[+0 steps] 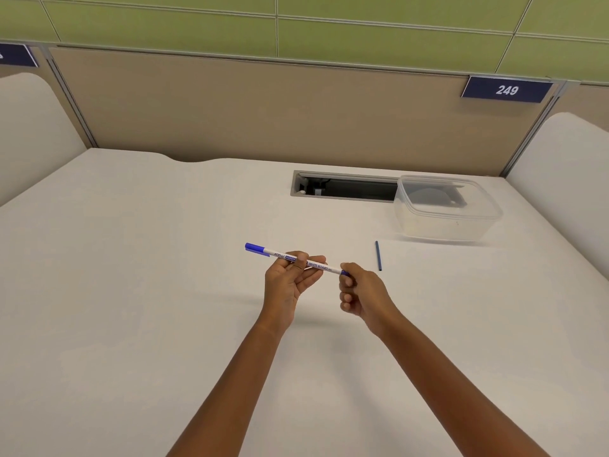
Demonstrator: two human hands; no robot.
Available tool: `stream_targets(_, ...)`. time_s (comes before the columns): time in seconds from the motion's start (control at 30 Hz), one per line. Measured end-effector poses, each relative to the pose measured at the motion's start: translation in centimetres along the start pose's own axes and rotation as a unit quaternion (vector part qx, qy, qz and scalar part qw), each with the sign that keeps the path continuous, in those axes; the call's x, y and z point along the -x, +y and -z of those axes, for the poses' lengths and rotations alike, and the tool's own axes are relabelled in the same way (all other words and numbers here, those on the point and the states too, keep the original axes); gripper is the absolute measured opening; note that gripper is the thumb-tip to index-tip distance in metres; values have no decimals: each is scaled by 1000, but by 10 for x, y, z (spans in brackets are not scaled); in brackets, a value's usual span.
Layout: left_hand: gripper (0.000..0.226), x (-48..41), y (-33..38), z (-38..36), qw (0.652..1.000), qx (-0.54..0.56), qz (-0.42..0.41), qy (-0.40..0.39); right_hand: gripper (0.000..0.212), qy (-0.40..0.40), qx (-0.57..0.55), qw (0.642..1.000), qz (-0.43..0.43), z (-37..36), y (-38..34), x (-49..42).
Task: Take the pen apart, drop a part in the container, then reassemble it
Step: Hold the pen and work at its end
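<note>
Bright, even light; wide-angle edge distortion

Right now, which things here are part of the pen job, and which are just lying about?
Part of the job: pen, held by left hand and right hand; thin blue rod lying on the desk; clear container.
Just there: cable slot; number plate 249.

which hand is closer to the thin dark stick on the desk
Right. The right hand is just left of the stick, pinching the end of the pen; the left hand is farther left, gripping its barrel.
</note>
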State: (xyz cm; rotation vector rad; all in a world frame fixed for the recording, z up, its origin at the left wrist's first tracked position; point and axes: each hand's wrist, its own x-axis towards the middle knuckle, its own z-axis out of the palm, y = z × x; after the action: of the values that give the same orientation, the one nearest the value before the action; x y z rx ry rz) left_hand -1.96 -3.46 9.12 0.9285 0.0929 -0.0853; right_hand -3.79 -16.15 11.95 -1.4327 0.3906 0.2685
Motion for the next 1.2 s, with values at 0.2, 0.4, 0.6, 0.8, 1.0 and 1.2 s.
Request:
stream_targets(0.2,13,-2,5,2,1000,11,-3,17,17,117,458,804,360,10,14,5)
stream_targets(0.4,13,-2,5,1,1000,10,-1,13,11,141,550,671,476,14,10,4)
stream_targets(0.6,15,-2,5,1,1000,18,2,-6,15,101,426,803,405,14,16,-3)
stream_targets(0.8,14,-4,7,1,1000,17,-2,-17,40,78,257,913,308,3,15,-3)
stream_targets(1.0,14,-5,8,-4,1000,-5,-16,-11,50,22,-11,996,81,-5,4,-5)
stream_targets(1.2,10,-6,14,-6,999,-8,-36,13,46,74,160,969,174,-5,3,1)
